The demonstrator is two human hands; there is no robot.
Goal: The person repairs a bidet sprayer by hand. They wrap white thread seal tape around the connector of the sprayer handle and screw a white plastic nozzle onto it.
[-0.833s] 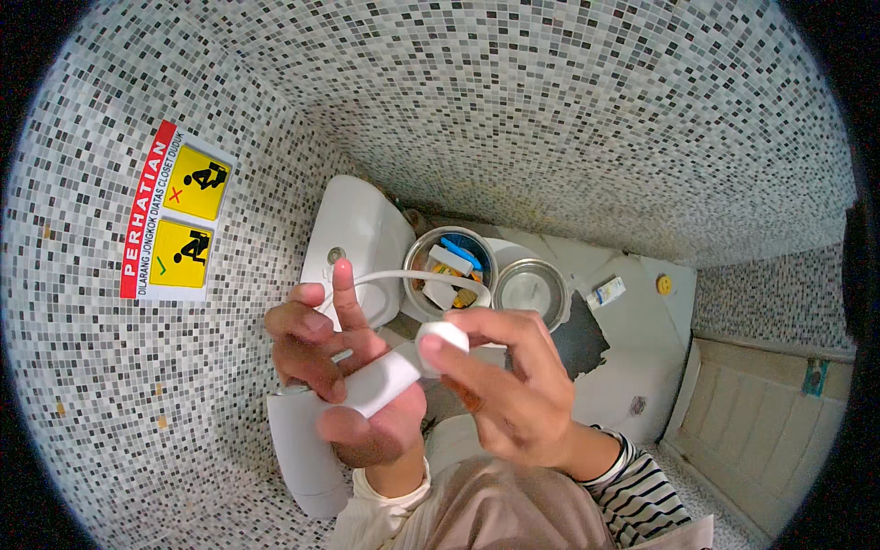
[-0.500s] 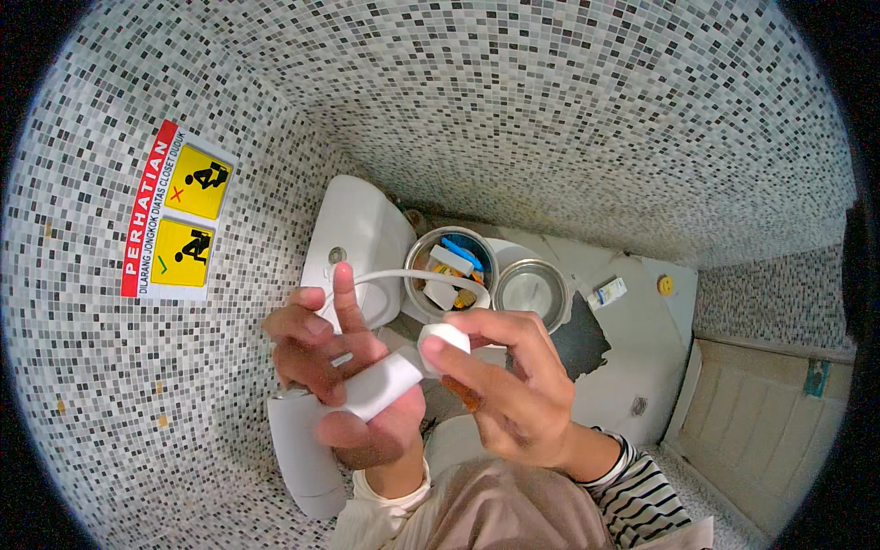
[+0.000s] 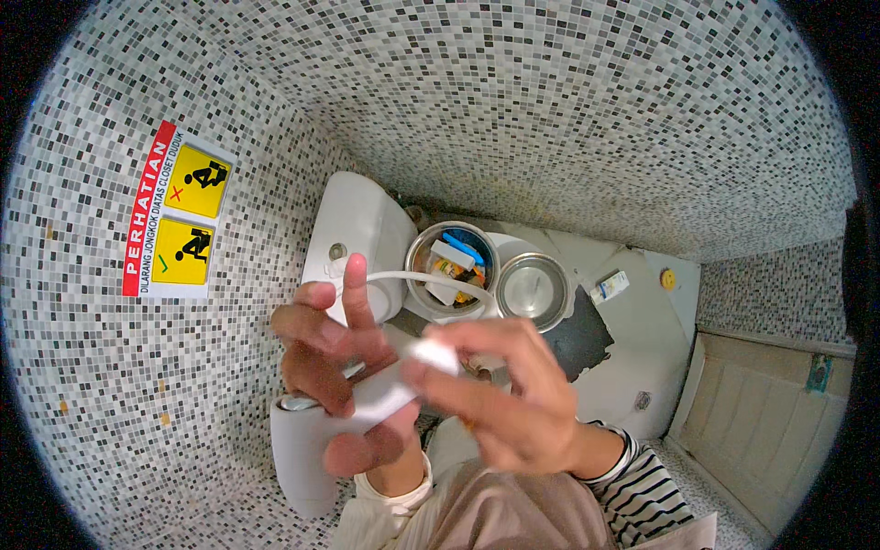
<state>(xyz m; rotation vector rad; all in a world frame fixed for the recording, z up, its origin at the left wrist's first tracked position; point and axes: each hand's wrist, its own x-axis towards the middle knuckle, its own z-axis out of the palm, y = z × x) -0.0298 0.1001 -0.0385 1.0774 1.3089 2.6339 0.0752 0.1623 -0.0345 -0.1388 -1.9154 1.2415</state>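
Both hands are raised in front of the white toilet cistern point(image 3: 362, 206). The left hand point(image 3: 323, 378), one finger extended, curls around a white tubular handle point(image 3: 383, 396); the right hand point(image 3: 527, 403) pinches a blurred white cap point(image 3: 436, 356) at its end. Left of the cistern, a wall sign point(image 3: 178, 213) bears lettering and yellow pictograms.

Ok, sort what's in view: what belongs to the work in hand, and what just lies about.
In hand:
- white tube, in left hand
- white cap, in right hand
- perhaps hose

Apparently lying about:
- full bowl
- other bowl
- pack
- yellow piece
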